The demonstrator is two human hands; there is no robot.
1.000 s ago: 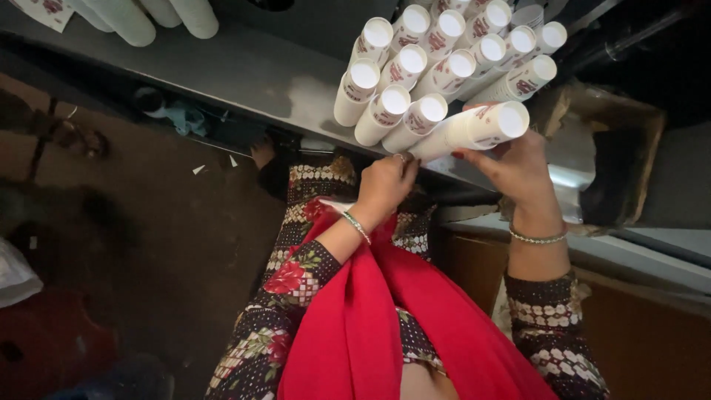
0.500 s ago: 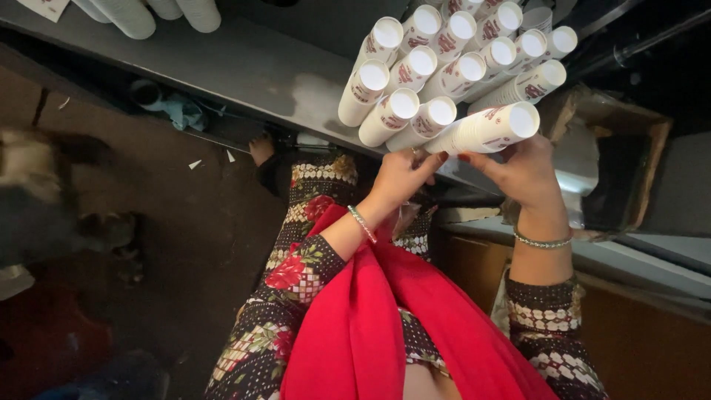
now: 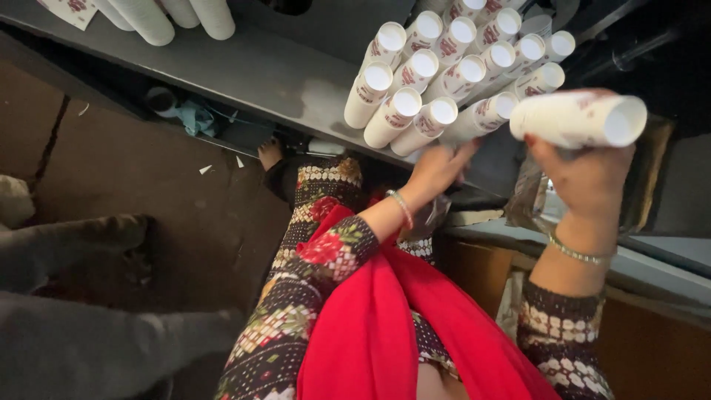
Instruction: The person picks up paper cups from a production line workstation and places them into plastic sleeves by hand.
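Gripping a white cup stack (image 3: 579, 118) lying sideways, mouth pointing right, the right hand (image 3: 585, 174) is closed around it.

left hand (image 3: 438, 167) reaching forward with fingers extended, right hand (image 3: 585, 174) raised, fingers curled in a grasp

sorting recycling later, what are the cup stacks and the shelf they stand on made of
Cup stacks: probably paper, matte white with red printed patterns and thin rolled rims; the right hand holds one stack and the left hand touches the group. Shelf: likely painted metal, grey with a dull sheen and a thin folded edge, though that look leaves it open.
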